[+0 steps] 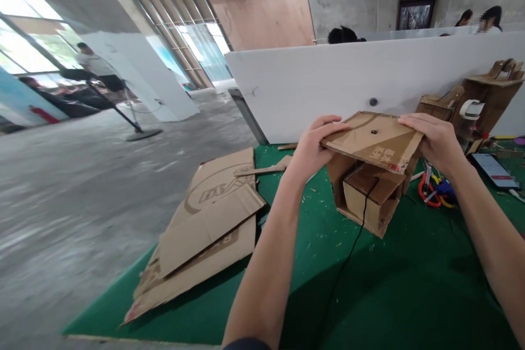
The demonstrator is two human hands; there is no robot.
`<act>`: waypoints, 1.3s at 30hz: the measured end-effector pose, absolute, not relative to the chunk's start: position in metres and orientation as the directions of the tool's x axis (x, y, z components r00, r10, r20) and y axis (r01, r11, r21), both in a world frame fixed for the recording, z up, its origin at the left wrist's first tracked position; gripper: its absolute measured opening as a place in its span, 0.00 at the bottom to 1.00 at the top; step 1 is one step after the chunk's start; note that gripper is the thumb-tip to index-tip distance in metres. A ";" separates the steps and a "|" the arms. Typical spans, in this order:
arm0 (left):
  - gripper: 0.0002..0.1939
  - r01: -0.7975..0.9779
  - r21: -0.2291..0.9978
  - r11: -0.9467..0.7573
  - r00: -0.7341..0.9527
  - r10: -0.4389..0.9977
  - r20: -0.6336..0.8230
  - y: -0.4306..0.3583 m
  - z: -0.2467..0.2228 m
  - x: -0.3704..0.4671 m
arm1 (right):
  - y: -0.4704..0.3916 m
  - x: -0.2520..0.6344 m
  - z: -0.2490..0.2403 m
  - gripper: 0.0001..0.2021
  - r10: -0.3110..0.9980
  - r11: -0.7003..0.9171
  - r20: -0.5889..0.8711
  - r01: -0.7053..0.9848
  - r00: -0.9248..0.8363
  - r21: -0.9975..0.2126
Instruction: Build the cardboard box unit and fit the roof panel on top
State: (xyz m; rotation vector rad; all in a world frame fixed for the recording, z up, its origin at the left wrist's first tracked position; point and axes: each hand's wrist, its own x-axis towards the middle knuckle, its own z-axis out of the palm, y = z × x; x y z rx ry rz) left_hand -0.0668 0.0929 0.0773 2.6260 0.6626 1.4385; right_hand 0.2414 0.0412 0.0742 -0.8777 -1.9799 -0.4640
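A brown cardboard box (371,145) with an open front is tilted above the green table (311,262). Its flat top panel has a small dark hole near the middle. Inside sits a smaller cardboard block (361,203), and a black cord (356,240) hangs from it down toward the table. My left hand (322,145) grips the left edge of the box, thumb side along the top panel. On the right edge is my right hand (435,139), its fingers resting over the panel's corner. The undersides of both hands are partly hidden.
Flat cardboard sheets (209,235) lie at the left table edge. Right of the box are red-handled scissors (429,188), a phone (495,170), a clear bottle (468,120) and cardboard structures (488,95). A white partition (311,87) stands behind; people are beyond.
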 end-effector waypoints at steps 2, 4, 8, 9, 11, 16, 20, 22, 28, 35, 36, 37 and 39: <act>0.21 0.343 0.281 -0.897 0.477 0.424 0.770 0.091 0.079 -0.066 | 0.042 0.241 0.072 0.29 0.396 0.675 0.853 0.737 -0.340 -0.019; 0.21 0.330 0.310 -0.892 0.477 0.441 0.761 0.089 0.080 -0.066 | 0.044 0.241 0.071 0.27 0.390 0.675 0.857 0.738 -0.337 -0.016; 0.20 0.224 0.456 -0.861 0.455 0.506 0.733 0.089 0.081 -0.068 | 0.046 0.241 0.071 0.26 0.386 0.673 0.863 0.739 -0.327 -0.021; 0.21 0.177 0.515 -0.839 0.466 0.532 0.707 0.090 0.082 -0.070 | 0.047 0.242 0.071 0.25 0.384 0.678 0.864 0.735 -0.325 -0.025; 0.25 0.068 0.639 -0.767 0.517 0.574 0.634 0.091 0.081 -0.075 | 0.049 0.243 0.071 0.21 0.370 0.691 0.873 0.723 -0.318 -0.030; 0.33 -0.237 0.819 -0.523 0.574 0.605 0.552 0.101 0.070 -0.083 | 0.058 0.247 0.071 0.17 0.341 0.728 0.878 0.686 -0.336 -0.020; 0.34 -0.227 0.826 -0.517 0.524 0.650 0.551 0.121 0.062 -0.074 | 0.060 0.249 0.074 0.18 0.367 0.736 0.856 0.677 -0.365 -0.027; 0.33 -0.180 0.821 -0.541 0.544 0.641 0.542 0.135 0.065 -0.063 | 0.059 0.249 0.075 0.19 0.380 0.729 0.846 0.684 -0.374 -0.025; 0.25 -0.026 0.830 -0.556 0.678 0.600 0.424 0.162 0.097 -0.022 | 0.056 0.248 0.075 0.19 0.389 0.720 0.842 0.694 -0.374 -0.024; 0.21 0.015 0.968 -0.249 0.798 0.587 0.138 0.167 0.114 -0.005 | 0.059 0.248 0.072 0.18 0.383 0.699 0.854 0.715 -0.353 -0.018; 0.20 0.013 0.971 -0.240 0.797 0.589 0.135 0.168 0.113 -0.006 | 0.059 0.248 0.071 0.17 0.375 0.702 0.856 0.712 -0.355 -0.012; 0.20 0.007 0.971 -0.237 0.796 0.589 0.138 0.169 0.112 -0.007 | 0.060 0.247 0.070 0.17 0.369 0.704 0.859 0.710 -0.354 -0.010; 0.19 -0.014 0.973 -0.232 0.797 0.585 0.151 0.171 0.110 -0.007 | 0.060 0.247 0.069 0.17 0.362 0.703 0.867 0.712 -0.343 -0.012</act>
